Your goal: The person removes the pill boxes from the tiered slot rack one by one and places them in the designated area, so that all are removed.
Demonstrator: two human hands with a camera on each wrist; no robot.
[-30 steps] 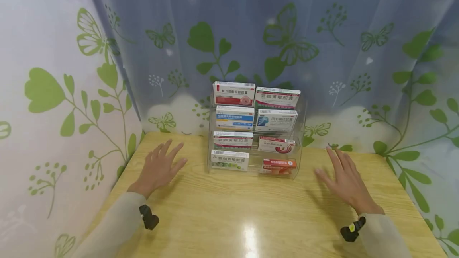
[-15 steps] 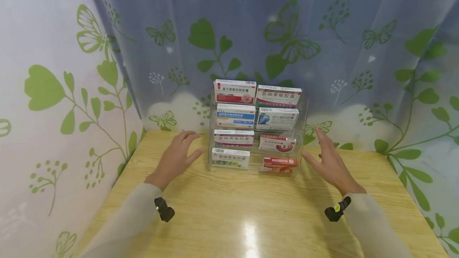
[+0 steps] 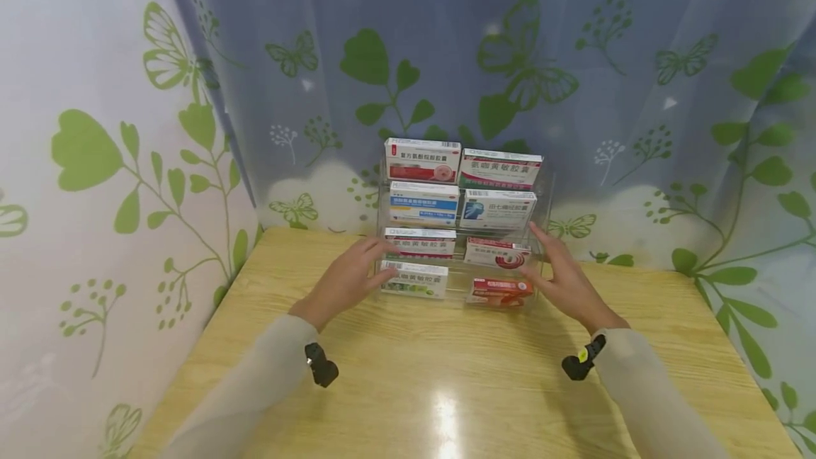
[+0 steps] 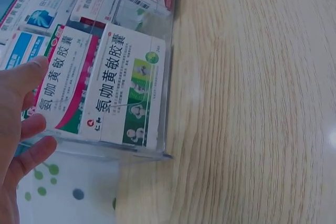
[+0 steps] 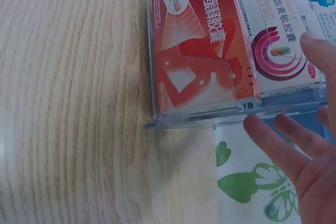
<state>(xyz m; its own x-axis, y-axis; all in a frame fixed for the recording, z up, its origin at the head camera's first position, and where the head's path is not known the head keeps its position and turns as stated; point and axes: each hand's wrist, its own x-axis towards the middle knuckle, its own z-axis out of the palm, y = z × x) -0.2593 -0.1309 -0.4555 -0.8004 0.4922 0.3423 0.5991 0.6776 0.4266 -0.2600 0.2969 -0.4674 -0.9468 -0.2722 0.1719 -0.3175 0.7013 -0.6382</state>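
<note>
A clear tiered rack [image 3: 455, 295] holds several medicine boxes in two columns. At its left side is my left hand [image 3: 347, 278], fingers spread, thumb in front of the green-and-white box [image 3: 417, 282]; contact is unclear. In the left wrist view the left hand [image 4: 16, 124] lies beside the rack's side wall, nothing in its grasp. At the opposite side my right hand [image 3: 570, 285] has its fingers extended, thumb near the box with the red rings [image 3: 497, 254]. The right wrist view shows the right hand [image 5: 310, 156] around the rack's side, beyond the red-orange box [image 5: 202, 45].
The rack stands on a light wood table [image 3: 408, 388] near its back edge. A blue curtain [image 3: 433, 20] with green leaves and butterflies hangs behind, and a white patterned one [image 3: 38, 268] is at the left.
Both hands have moved inward from either side to the rack, the left one rightward and the right one leftward. The boxes keep their places in the rack.
</note>
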